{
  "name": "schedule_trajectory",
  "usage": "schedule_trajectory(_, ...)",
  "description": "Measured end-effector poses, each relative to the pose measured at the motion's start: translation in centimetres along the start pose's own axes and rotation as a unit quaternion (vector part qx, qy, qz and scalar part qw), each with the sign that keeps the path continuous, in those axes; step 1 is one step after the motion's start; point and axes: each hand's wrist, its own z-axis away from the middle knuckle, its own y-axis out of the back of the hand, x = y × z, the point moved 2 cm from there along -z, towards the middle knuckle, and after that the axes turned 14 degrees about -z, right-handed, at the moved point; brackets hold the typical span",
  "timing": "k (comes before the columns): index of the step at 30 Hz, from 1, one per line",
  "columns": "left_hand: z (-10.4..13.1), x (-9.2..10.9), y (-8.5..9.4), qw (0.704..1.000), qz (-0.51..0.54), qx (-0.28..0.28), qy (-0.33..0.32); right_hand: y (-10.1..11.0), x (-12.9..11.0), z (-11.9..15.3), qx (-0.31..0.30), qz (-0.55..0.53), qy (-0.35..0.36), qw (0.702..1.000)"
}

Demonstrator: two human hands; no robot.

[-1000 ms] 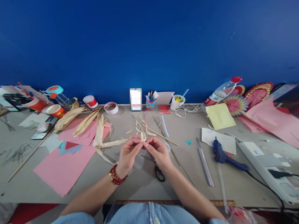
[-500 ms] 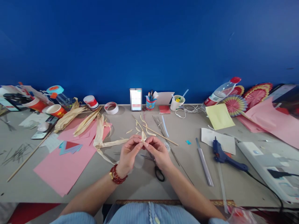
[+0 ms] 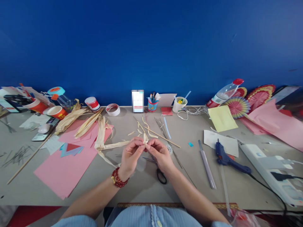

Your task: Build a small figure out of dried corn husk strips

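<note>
We have a small piece of pale husk (image 3: 145,138) between the fingertips of both hands, raised over the table (image 3: 184,192) in front of the body; the left hand (image 3: 130,155) pinches it from one side, thumb and forefinger nearly closed, and the right hand (image 3: 161,155) pinches it from the other in the same way, the remaining fingers curled in; how much husk the fingers hide, we cannot tell. It looks very light, dry and papery; we judge it would bend easily yet split along its grain if pulled hard, and would not be slippery; the lower, gathered end seems the safest hold, with a soft pinch that leaves the thin tip uncrushed. As for edges and room, the scissors (image 3: 162,176) lie below and between the wrists, handles towards us; a wooden stick (image 3: 163,137) and thin wires (image 3: 181,160) lie just beyond and beside the right hand, near a small tape roll (image 3: 169,148); a long husk strip (image 3: 115,145) reaches almost to the left hand; the near table edge runs beneath the forearms; the glue gun (image 3: 228,160) sits well apart to the right.
</note>
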Motion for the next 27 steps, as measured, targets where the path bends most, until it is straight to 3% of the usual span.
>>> schedule_trajectory(10,0.0,0.7,-0.1,0.998,-0.061,0.005,-0.029,0.1,0.3,0.1,-0.005,-0.001,-0.007,1.0)
schedule_trajectory(22,-0.1,0.7,0.1,0.985,-0.154,-0.026,-0.076,0.3,-1.8,0.4,-0.028,0.161,0.146,0.976)
schedule_trajectory(27,0.0,1.0,0.0,0.973,-0.203,-0.033,-0.109,0.2,-2.8,0.4,-0.029,0.206,0.156,0.966)
